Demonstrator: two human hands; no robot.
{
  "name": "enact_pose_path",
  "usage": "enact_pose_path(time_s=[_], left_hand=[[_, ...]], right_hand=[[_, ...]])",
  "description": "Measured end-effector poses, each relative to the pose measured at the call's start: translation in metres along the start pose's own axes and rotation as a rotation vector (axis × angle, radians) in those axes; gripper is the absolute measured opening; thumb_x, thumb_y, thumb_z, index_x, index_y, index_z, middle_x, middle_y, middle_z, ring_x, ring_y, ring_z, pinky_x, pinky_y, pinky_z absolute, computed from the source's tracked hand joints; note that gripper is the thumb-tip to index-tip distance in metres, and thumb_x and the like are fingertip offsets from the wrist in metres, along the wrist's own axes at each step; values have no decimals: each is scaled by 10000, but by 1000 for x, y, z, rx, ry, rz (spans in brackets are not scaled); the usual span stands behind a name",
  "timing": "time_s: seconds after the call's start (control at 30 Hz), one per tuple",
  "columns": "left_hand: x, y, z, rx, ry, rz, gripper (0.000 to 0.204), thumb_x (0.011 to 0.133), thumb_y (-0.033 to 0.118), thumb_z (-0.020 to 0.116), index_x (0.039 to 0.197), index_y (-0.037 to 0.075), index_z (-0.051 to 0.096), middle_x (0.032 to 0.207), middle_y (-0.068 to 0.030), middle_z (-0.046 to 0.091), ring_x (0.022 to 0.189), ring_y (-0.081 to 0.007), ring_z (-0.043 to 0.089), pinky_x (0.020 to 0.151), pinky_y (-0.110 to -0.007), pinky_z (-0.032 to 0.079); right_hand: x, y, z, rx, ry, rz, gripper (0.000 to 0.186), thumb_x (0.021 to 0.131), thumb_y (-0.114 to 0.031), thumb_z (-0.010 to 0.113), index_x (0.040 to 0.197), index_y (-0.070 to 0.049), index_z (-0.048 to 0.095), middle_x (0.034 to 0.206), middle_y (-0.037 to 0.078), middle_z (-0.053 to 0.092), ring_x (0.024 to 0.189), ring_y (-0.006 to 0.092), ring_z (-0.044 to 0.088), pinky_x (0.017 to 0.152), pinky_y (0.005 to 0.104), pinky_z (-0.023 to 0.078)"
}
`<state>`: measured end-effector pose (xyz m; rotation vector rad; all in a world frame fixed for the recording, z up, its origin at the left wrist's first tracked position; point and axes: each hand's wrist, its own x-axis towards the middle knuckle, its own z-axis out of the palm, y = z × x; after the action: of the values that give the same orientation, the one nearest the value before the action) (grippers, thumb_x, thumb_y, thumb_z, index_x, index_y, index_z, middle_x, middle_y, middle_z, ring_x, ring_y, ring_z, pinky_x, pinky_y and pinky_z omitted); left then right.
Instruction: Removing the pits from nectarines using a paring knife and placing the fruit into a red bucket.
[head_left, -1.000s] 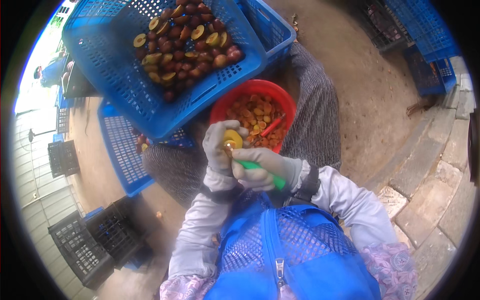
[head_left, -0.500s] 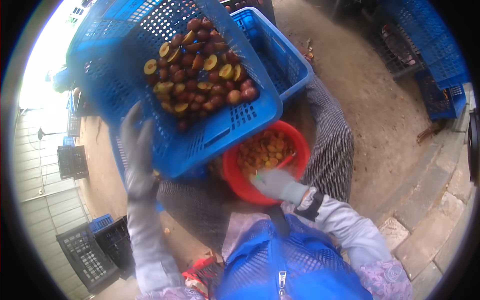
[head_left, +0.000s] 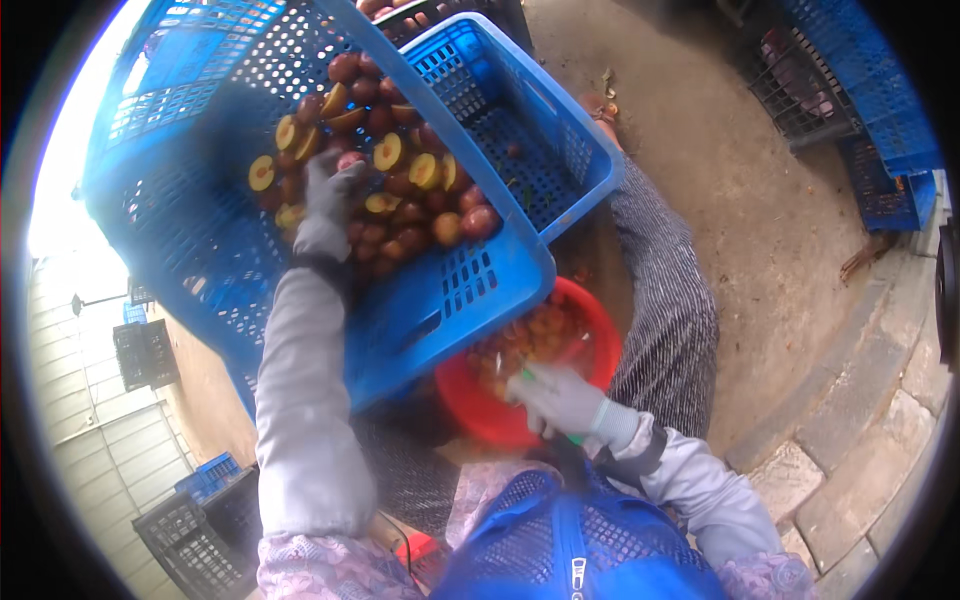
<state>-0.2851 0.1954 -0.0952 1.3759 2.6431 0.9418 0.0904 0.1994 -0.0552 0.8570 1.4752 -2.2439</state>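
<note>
My left hand [head_left: 332,190], in a grey glove, reaches into a tilted blue crate [head_left: 470,275] of whole and halved plums [head_left: 388,150]. Its fingertips close around a reddish plum [head_left: 350,160] among the others. Low in front of me, my right hand [head_left: 565,400], in a pale glove, is closed around a slim green-handled tool [head_left: 574,439]; motion blur hides its working end. That hand hovers over the near rim of a red basin [head_left: 470,412]. Cut yellow-orange fruit pieces [head_left: 545,325] lie in the basin, partly covered by the crate's corner.
A second blue crate [head_left: 590,190] stands behind the tilted one, with a few bits on its floor. Black crates [head_left: 180,540] stand at lower left, and more blue crates [head_left: 870,80] at upper right. Stone paving [head_left: 850,480] runs along the right.
My left hand has moved from the crate's near left side into the plums and closed on one. My right hand has drawn slightly nearer to me. The view has shifted a little.
</note>
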Motion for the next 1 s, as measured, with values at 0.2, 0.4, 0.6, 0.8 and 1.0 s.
enact_pose_path(time_s=[0.2, 0.4, 0.6, 0.8, 1.0], left_hand=[[-115, 113, -60, -1920, -561, -637, 243, 791, 96, 573, 1002, -12, 522, 1044, -151, 569, 926, -222, 577, 728, -281, 486], [-221, 176, -46, -1716, -386, -599, 338, 872, 157, 462, 1153, -30, 443, 1141, -146, 538, 1019, -243, 539, 959, -348, 351], [-255, 194, -49, -1005, -286, -161, 421, 919, 291, 330, 1170, -29, 441, 1128, -184, 526, 1035, -280, 520, 913, -402, 404], [-259, 184, -51, -2065, -464, -662, 413, 923, 316, 333, 1186, 12, 428, 1180, -224, 482, 1056, -332, 499, 893, -429, 421], [-269, 192, -44, -1483, -316, -295, 393, 932, 278, 337, 1206, 2, 396, 1197, -216, 472, 1075, -277, 491, 903, -378, 419]], right_hand=[[-15, -38, 12, 230, 102, -312, 275, 918, -303, 395, 879, -47, 489, 521, 14, 481, 373, 76, 446, 355, 202, 372], [-45, -28, 37, 37, 211, -347, 290, 915, -304, 398, 922, -21, 458, 612, 26, 511, 434, 85, 519, 369, 221, 446], [-65, -8, 52, -17, 212, -289, 327, 912, -332, 392, 933, -11, 444, 645, 45, 526, 453, 92, 535, 369, 227, 454], [-61, 14, 61, 64, 175, -273, 349, 914, -344, 386, 915, 0, 447, 646, 58, 550, 410, 100, 520, 355, 225, 445], [-62, 18, 61, 86, 183, -260, 350, 917, -345, 381, 874, -7, 460, 543, 36, 521, 367, 99, 490, 343, 214, 423]])
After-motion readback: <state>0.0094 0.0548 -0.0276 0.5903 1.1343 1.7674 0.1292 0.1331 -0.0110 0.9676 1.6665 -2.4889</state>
